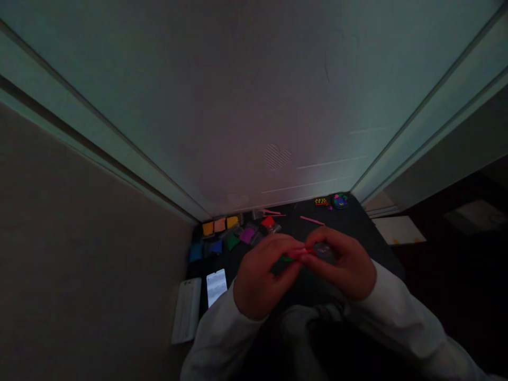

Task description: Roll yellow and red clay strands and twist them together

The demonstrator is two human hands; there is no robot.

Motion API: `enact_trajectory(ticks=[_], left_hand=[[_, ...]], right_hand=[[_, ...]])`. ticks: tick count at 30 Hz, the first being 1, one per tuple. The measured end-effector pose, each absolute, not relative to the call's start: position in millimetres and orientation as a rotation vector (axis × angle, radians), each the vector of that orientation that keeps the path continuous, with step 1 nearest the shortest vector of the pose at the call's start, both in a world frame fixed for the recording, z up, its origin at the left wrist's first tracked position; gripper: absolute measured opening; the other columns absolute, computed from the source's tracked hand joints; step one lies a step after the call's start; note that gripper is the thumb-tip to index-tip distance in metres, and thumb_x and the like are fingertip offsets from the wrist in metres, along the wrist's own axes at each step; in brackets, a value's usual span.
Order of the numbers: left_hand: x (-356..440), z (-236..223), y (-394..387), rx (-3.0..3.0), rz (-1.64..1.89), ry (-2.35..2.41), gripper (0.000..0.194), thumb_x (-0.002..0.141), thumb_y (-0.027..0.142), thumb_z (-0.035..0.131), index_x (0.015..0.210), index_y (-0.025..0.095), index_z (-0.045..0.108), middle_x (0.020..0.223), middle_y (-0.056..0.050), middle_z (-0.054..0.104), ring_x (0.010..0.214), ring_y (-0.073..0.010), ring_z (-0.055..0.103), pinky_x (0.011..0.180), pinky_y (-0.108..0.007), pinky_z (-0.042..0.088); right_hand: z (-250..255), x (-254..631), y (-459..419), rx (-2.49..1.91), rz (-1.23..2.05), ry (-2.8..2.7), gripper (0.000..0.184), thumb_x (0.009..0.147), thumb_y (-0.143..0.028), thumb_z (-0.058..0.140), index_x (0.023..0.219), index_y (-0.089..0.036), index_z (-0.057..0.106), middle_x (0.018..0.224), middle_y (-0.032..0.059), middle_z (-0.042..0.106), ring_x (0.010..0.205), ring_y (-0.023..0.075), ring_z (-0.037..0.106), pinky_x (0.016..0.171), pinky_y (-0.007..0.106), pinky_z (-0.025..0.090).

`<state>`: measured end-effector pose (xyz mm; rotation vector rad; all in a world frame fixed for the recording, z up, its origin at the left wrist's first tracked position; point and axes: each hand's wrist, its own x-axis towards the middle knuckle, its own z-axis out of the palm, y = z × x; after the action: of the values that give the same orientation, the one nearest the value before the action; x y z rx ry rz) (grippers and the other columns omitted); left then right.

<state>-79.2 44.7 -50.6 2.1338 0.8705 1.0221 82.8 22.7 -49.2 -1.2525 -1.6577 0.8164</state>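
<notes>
Close above the dark table (365, 233), my left hand (264, 275) and my right hand (347, 267) meet, fingertips pinched together. Between them is a small pink and red piece of what looks like modelling clay (297, 253), with a bit of green at its left underside. Fingers cover much of it. Beyond my left hand lie soft coloured packets, among them a red one (268, 222), a purple one (248, 235) and a green one (233, 242). A thin pink stick (312, 220) lies past my right fingers. Something clear (323, 251) shows behind my right hand.
At the table's left are a lit phone (216, 287) and a long white object (186, 310). Yellow (232, 222) and blue (215, 247) packets sit further back. A yellow-dotted piece (321, 201) and a round multicoloured piece (340, 201) stand near the pale wall (238, 106).
</notes>
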Motion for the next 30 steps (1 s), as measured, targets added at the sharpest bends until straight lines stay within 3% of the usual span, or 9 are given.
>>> enact_trajectory(ticks=[17, 22, 26, 30], left_hand=[[-82.7, -62.5, 44.0, 1.802, 0.963, 0.892, 0.014, 0.07, 0.019, 0.055, 0.083, 0.018, 0.06, 0.078, -0.004, 0.062, 0.073, -0.0123, 0.056, 0.066, -0.025, 0.046], [-81.2, -64.2, 42.7, 1.791, 1.012, 0.915, 0.016, 0.07, 0.018, 0.055, 0.085, 0.017, 0.059, 0.08, -0.005, 0.062, 0.074, -0.0128, 0.056, 0.068, -0.026, 0.046], [-79.6, -63.2, 41.0, 1.797, 1.021, 0.942, 0.015, 0.069, 0.017, 0.055, 0.084, 0.018, 0.059, 0.08, -0.004, 0.061, 0.075, -0.0125, 0.056, 0.068, -0.025, 0.046], [-79.4, -62.7, 40.5, 1.807, 1.036, 0.982, 0.015, 0.068, 0.018, 0.057, 0.082, 0.018, 0.06, 0.078, -0.003, 0.062, 0.074, -0.0123, 0.056, 0.068, -0.025, 0.046]], right_hand=[[-50.7, 92.3, 21.6, -1.154, 0.888, -1.811, 0.012, 0.071, -0.024, 0.054, 0.081, -0.019, 0.059, 0.076, 0.0037, 0.061, 0.071, 0.0133, 0.055, 0.065, 0.026, 0.044], [-56.2, 90.0, 20.0, -1.246, 0.887, -1.733, 0.028, 0.067, -0.028, 0.058, 0.093, -0.018, 0.054, 0.078, 0.0035, 0.061, 0.071, 0.0137, 0.055, 0.065, 0.026, 0.045], [-54.3, 88.6, 22.0, -1.241, 0.853, -1.793, 0.014, 0.071, -0.027, 0.055, 0.081, -0.018, 0.058, 0.074, 0.0031, 0.061, 0.068, 0.0127, 0.055, 0.063, 0.025, 0.044], [-51.4, 90.2, 23.0, -1.24, 0.828, -1.806, 0.012, 0.071, -0.027, 0.053, 0.079, -0.019, 0.059, 0.071, 0.0029, 0.061, 0.066, 0.0125, 0.055, 0.061, 0.025, 0.044]])
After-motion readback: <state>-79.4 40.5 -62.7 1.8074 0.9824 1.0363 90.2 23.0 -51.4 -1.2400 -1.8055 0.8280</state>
